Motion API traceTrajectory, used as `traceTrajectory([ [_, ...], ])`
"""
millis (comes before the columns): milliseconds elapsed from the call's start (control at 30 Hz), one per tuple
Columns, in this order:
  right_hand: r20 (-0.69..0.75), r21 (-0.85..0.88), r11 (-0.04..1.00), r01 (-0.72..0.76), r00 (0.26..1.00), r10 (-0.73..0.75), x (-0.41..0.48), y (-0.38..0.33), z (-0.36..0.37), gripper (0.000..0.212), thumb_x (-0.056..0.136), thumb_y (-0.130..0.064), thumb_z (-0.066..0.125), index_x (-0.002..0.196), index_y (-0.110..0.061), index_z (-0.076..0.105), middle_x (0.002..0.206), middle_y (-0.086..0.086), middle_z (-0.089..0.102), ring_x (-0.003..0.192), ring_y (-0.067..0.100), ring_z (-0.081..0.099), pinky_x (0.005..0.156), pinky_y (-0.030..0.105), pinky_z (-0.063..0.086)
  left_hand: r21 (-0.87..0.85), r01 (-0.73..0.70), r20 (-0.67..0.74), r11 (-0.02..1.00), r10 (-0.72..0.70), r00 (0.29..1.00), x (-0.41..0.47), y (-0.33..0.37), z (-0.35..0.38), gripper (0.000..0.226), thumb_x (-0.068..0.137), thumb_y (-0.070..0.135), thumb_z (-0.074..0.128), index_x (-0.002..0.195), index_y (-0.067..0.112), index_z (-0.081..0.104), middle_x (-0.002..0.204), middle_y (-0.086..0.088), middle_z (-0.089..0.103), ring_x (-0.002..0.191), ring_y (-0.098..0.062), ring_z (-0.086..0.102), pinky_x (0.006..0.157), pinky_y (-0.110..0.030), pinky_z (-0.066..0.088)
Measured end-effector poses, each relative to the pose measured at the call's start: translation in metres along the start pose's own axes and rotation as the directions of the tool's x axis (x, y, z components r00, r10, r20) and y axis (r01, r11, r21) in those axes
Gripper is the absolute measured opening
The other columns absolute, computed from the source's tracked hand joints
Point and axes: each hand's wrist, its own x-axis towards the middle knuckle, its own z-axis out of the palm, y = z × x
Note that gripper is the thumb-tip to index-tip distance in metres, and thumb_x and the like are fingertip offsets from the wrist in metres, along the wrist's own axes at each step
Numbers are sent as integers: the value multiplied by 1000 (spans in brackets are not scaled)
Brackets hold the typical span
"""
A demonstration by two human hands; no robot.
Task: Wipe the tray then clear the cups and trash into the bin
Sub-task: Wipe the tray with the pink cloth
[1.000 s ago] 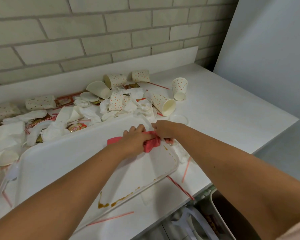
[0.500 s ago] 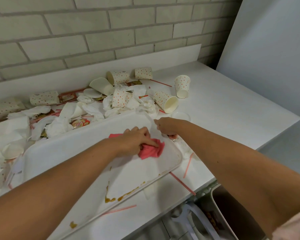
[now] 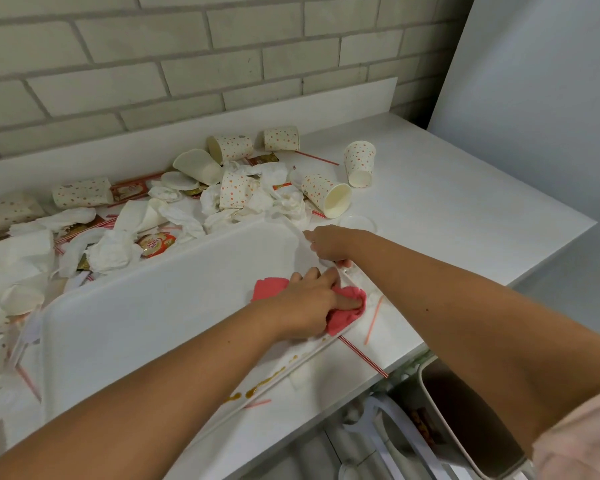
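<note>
A white tray point(image 3: 160, 306) lies on the white counter with brown sauce smears along its near rim. My left hand point(image 3: 305, 299) presses a pink cloth point(image 3: 347, 313) onto the tray's right corner. My right hand point(image 3: 328, 244) grips the tray's right edge and holds it steady. Dotted paper cups point(image 3: 324, 194) lie tipped among crumpled white napkins point(image 3: 115, 251) behind the tray. A bin point(image 3: 465, 420) stands below the counter's front edge at the lower right.
Red and pink straws point(image 3: 373, 320) lie on the counter right of the tray. Sauce packets point(image 3: 155, 242) and cup lids sit in the litter. A brick wall backs the counter. A grey panel closes the right side.
My left hand has slid the pink cloth from the tray's far right edge toward the near right corner. My right hand stays on the tray's right edge.
</note>
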Motion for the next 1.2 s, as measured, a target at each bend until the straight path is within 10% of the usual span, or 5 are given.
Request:
traceTrajectory([
  [533, 4, 62, 998, 4, 1000, -4, 5, 1, 5, 65, 88, 12, 38, 146, -11, 20, 122, 19, 52, 54, 20, 46, 36, 27, 38, 1, -20, 38, 1000, 20, 999, -15, -20, -7, 56, 95, 10, 43, 131, 52, 42, 124, 1, 39, 107, -20, 35, 95, -37, 33],
  [700, -20, -26, 1000, 8, 1000, -8, -2, -5, 6, 58, 89, 9, 42, 142, -5, 25, 120, 17, 53, 59, 17, 44, 34, 20, 34, -398, -48, -251, 916, -59, 966, -42, -35, 1, 52, 85, 0, 52, 122, 36, 60, 120, 4, 45, 113, -16, 45, 103, -34, 39],
  [967, -328, -292, 951, -102, 945, 1, -17, -24, 15, 33, 96, -7, 37, 129, -4, 43, 126, 14, 48, 111, 33, 55, 77, 36, 44, -605, 165, -452, 779, -506, 735, -98, -71, 7, 39, 78, 4, 50, 103, 28, 68, 94, 13, 46, 96, -14, 49, 101, -43, 38],
  [1200, -265, -100, 896, 432, 857, -443, -51, -58, 28, 47, 96, -46, 39, 140, -29, 39, 125, 3, 44, 111, 22, 50, 93, 36, 43, -568, 608, -492, 555, -821, 290, -159, -117, 32, 24, 86, 5, 54, 107, 11, 63, 111, -15, 51, 106, -34, 50, 92, -45, 41],
])
